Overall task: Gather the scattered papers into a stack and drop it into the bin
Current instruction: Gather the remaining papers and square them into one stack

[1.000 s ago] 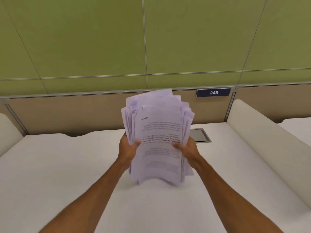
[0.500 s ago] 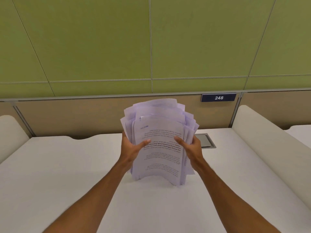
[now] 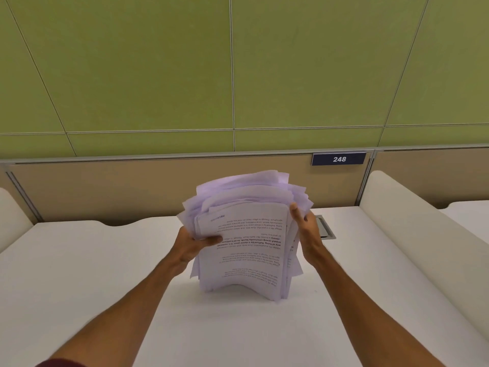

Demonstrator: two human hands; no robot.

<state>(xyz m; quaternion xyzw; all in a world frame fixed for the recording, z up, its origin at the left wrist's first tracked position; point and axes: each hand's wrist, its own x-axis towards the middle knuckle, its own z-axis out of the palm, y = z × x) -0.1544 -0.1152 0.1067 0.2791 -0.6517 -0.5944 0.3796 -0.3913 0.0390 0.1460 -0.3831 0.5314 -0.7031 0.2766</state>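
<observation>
A thick, uneven stack of white printed papers (image 3: 246, 250) stands upright on its lower edge on the white desk (image 3: 105, 274), its sheets bowed and their top edges fanned out. My left hand (image 3: 194, 243) grips the stack's left edge, thumb across the front sheet. My right hand (image 3: 307, 231) presses flat against the stack's right edge near the top, fingers extended. No bin is in view.
A tan partition with a "248" plate (image 3: 339, 159) closes the desk's far side under a green wall. A grey cable hatch (image 3: 326, 229) lies just behind my right hand. Cream padded dividers (image 3: 412, 234) border the desk on both sides.
The stack has come down to rest on the desk and its top has tipped away. My right hand has slid up the right edge and opened flat.
</observation>
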